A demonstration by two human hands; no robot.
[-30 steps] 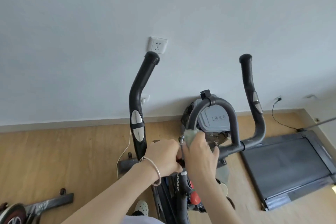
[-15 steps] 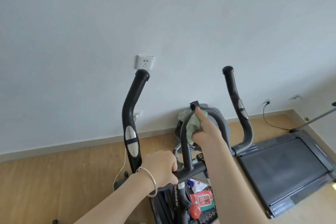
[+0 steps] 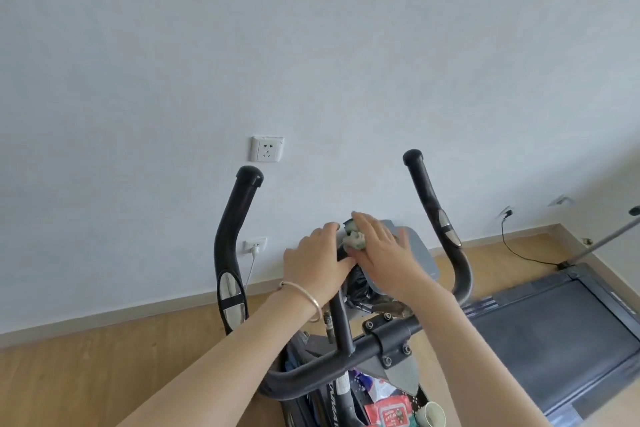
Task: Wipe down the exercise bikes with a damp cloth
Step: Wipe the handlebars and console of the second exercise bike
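Note:
A black exercise bike (image 3: pixel 349 348) stands before me with two tall handlebar horns, the left horn (image 3: pixel 232 239) and the right horn (image 3: pixel 436 218). A small loop bar rises at its middle in front of a grey console (image 3: pixel 420 253). My left hand (image 3: pixel 317 262), with a bangle on the wrist, grips the top left of that loop. My right hand (image 3: pixel 377 253) lies over the loop's top, fingers spread, pressing a pale green cloth (image 3: pixel 355 239) against it. Only a bunched bit of cloth shows between my hands.
A black treadmill (image 3: pixel 554 333) lies on the wooden floor to the right, its cable plugged in at the wall. A socket (image 3: pixel 266 148) sits on the white wall behind the bike. A red packet (image 3: pixel 388 412) and a cup (image 3: pixel 433 414) lie in the bike's lower frame.
My left hand left the crossbar and rose to the loop's top. My right hand with the cloth stayed at the loop's top and flattened over it. The view tilted upward.

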